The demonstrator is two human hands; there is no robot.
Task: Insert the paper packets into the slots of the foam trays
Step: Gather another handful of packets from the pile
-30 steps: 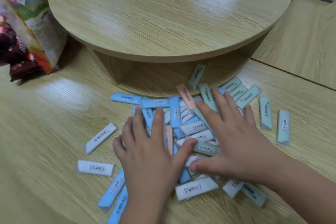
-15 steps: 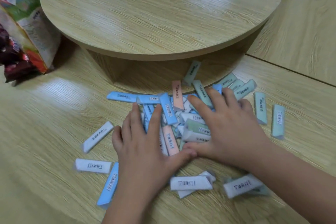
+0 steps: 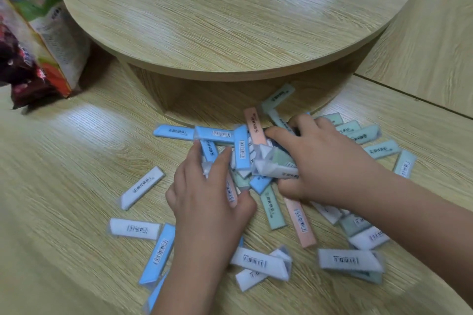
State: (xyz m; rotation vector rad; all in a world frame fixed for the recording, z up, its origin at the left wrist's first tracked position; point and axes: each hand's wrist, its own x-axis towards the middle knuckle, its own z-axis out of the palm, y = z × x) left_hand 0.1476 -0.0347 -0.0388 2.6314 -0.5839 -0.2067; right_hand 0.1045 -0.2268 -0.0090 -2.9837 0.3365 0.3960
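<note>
Several small paper packets in blue, white, mint and pink lie scattered on the wooden floor, heaped into a pile (image 3: 242,151) between my hands. My left hand (image 3: 207,197) lies on the pile's left side, fingers straight and pressing on the packets. My right hand (image 3: 322,161) curls round a bunch of white and mint packets (image 3: 276,167) from the right, with the thumb under them. A pink packet (image 3: 254,126) sticks up at the pile's far edge. Loose ones lie around, such as a white packet (image 3: 142,186) and a blue packet (image 3: 160,253).
A low round wooden table (image 3: 230,20) stands just beyond the pile, its base close behind the packets. A colourful printed bag (image 3: 38,33) leans at the far left. More packets (image 3: 350,261) lie under my right forearm.
Both hands have drawn closer together and pushed the packets into a tighter, taller heap. My right fingers have curled round a bunch. Some packets were left behind nearer to me.
</note>
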